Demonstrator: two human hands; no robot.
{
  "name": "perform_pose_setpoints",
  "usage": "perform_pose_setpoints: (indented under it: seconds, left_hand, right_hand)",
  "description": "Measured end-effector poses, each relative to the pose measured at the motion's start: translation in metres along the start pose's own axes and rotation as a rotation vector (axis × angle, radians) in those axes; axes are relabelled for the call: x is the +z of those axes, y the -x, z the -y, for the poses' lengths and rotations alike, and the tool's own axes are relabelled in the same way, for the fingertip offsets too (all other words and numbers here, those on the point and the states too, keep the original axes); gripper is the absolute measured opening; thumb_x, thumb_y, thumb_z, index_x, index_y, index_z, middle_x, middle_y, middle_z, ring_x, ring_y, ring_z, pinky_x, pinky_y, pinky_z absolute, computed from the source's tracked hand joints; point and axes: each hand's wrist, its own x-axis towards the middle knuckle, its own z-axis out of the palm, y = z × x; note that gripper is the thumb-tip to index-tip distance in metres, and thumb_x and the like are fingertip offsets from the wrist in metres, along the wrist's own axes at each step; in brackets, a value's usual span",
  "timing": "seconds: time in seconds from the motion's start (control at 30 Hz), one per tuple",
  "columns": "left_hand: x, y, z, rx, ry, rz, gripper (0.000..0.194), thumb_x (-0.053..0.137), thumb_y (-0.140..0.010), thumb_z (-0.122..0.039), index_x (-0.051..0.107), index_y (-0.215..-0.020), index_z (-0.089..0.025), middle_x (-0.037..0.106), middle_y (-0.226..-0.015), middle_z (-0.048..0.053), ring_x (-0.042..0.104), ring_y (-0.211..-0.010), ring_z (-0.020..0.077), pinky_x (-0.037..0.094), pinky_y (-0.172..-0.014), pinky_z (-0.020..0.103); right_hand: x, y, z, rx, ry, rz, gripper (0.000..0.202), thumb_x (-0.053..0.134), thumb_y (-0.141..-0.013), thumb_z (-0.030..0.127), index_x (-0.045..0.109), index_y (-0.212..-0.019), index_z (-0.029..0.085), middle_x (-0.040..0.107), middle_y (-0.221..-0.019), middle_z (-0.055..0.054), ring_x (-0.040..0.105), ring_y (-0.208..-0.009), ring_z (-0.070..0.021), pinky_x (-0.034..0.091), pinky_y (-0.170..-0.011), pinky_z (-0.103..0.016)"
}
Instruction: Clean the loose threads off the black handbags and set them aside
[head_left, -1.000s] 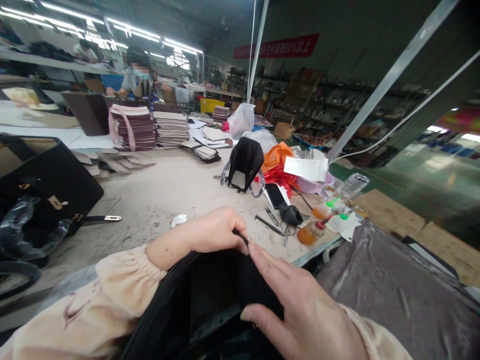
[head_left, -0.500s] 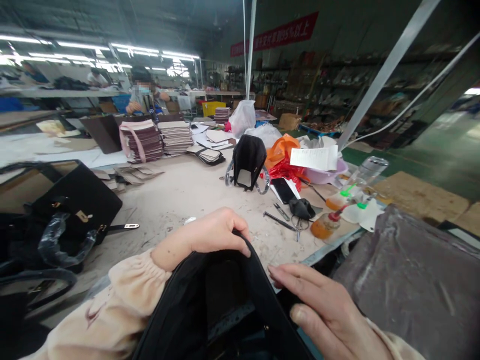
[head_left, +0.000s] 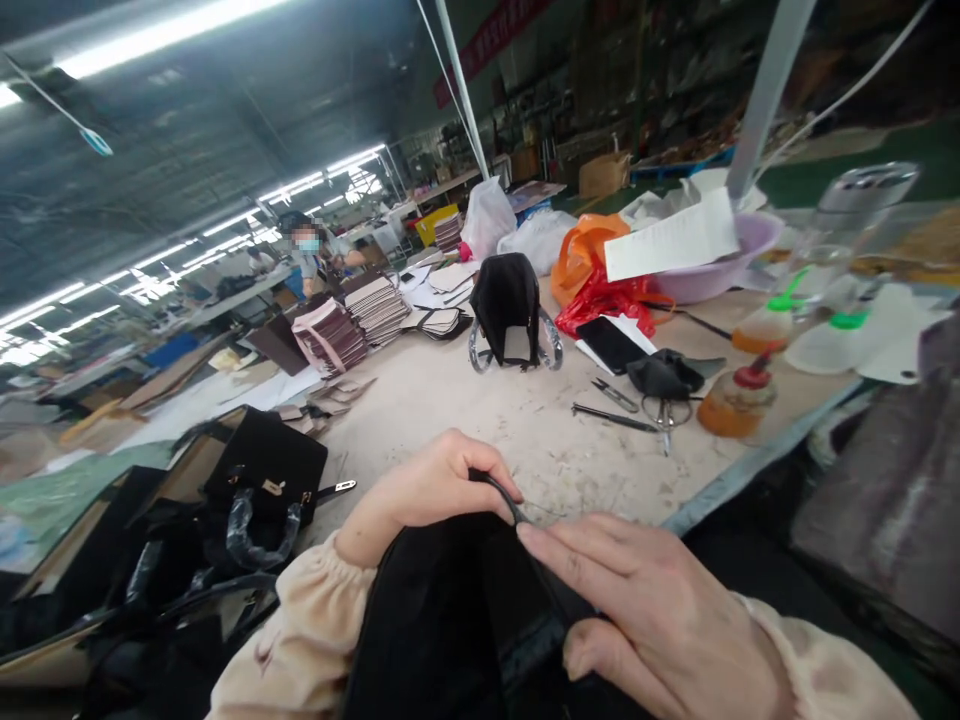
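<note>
A black bag [head_left: 431,610] stands close in front of me with its dark opening facing up. My left hand [head_left: 442,480] pinches the far corner of its rim between thumb and fingers. On the bag's right edge lies my right hand [head_left: 660,600], its thumb on the inner side and its fingers along the outer side, gripping the rim. The fingertips of my two hands nearly meet at the corner. The lower part of the bag drops out of view.
Beyond stands another black bag [head_left: 506,305] with wrapped handles. Finished-looking black handbags [head_left: 266,470] crowd the left. To the right lie a phone [head_left: 615,345], scissors [head_left: 666,420], a black pen-like tool [head_left: 611,418] and a bottle of amber liquid [head_left: 735,400]. A masked person [head_left: 315,260] is farther back.
My right hand has moved left onto the bag's rim, beside my left hand. The left hand keeps its pinch. My view has tilted and shifted.
</note>
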Motion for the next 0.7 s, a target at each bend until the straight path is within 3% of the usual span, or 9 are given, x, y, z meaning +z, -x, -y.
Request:
perform_pose_setpoints:
  seconds: [0.33, 0.5, 0.7]
  left_hand:
    - [0.002, -0.001, -0.007, -0.029, -0.050, -0.059, 0.013, 0.070, -0.072, -0.023, 0.070, -0.075, -0.010, 0.072, -0.077, 0.005, 0.065, -0.074, 0.0148, 0.051, -0.073, 0.024]
    - [0.002, 0.003, -0.004, -0.034, -0.015, -0.056, 0.017, 0.070, -0.072, -0.025, 0.072, -0.082, -0.011, 0.073, -0.085, 0.008, 0.067, -0.081, 0.0174, 0.052, -0.079, 0.027]
    - [0.003, 0.002, 0.000, -0.017, 0.057, -0.064, 0.017, 0.073, -0.070, -0.024, 0.072, -0.081, -0.011, 0.073, -0.084, 0.009, 0.068, -0.083, 0.0198, 0.054, -0.080, 0.030]
  right_hand:
    - [0.001, -0.020, -0.004, 0.141, -0.074, -0.009, 0.066, 0.038, -0.088, 0.059, 0.045, -0.135, 0.013, 0.064, -0.112, -0.012, 0.061, -0.098, -0.0215, 0.051, -0.084, -0.034]
    - [0.000, -0.007, 0.001, 0.122, -0.091, -0.021, 0.066, 0.046, -0.083, 0.061, 0.051, -0.130, 0.016, 0.063, -0.119, -0.010, 0.062, -0.098, -0.0210, 0.051, -0.084, -0.031]
    - [-0.005, 0.010, 0.014, 0.126, 0.043, -0.096, 0.052, 0.053, -0.082, 0.056, 0.058, -0.123, 0.024, 0.064, -0.120, -0.002, 0.066, -0.091, -0.0186, 0.055, -0.070, -0.026]
